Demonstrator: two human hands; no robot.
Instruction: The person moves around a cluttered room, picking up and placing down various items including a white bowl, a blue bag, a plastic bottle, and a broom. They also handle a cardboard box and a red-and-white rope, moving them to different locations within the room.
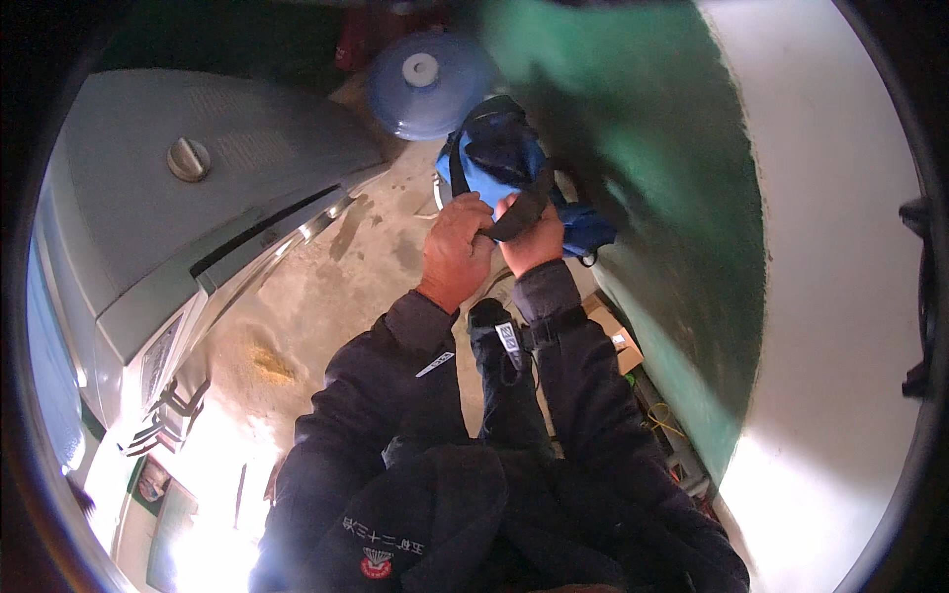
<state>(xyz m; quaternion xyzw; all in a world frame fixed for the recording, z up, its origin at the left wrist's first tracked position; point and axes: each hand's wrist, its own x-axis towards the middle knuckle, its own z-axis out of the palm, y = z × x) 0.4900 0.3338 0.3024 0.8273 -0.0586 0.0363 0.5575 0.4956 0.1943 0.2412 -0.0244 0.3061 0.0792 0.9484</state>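
Observation:
My left hand [458, 246] grips a black webbing strap [511, 219] with the fingers curled over it. Close beside it, my right hand [535, 236] also holds the strap, which partly covers its fingers. The strap belongs to a blue and black fabric bag [493, 159] just beyond both hands. The dark inside of the bag faces up, and its depth cannot be made out. More blue fabric [586, 226] hangs to the right, against the green wall.
A grey appliance [245, 170] with a round knob [189, 159] stands at left. Beyond the bag is a blue domed object [404, 96] with a white centre. A cardboard box [619, 337] lies along the green wall [689, 259] at right. Yellowish grains [270, 363] lie on the concrete floor [311, 296].

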